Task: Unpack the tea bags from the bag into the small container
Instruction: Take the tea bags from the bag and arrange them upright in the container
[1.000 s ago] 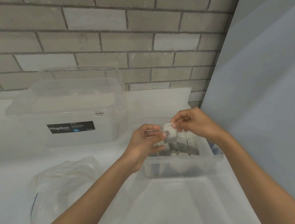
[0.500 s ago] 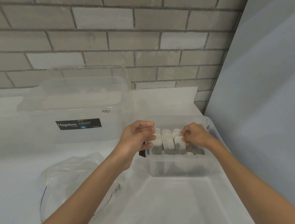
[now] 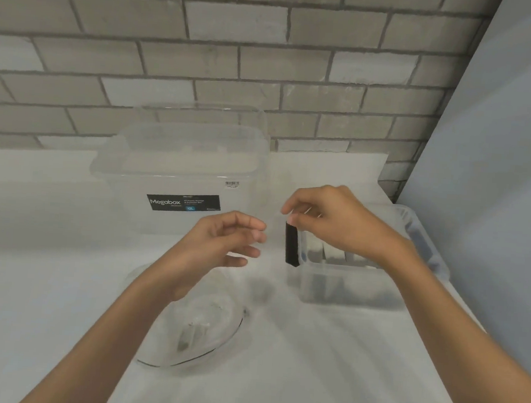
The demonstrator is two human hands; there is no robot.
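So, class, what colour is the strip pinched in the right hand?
Black. The strip in the right hand shows best in the head view.

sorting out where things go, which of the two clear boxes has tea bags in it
The small container on the right, beneath the right hand: white tea bags stand inside it. The larger Megabox-labelled box shows none.

- Small container: top open, but right hand + pinched black strip hang over L edge, part-blocking entry from above.
- Tea bags packed upright inside; tight betw them.
- Megabox tub fills rear-L; left hand hovers in lane betw tub and strip.
- Grey panel just beside container's R side, brick wall behind.
- Plastic bag front-L on table; open tabletop in front of container, room to approach.
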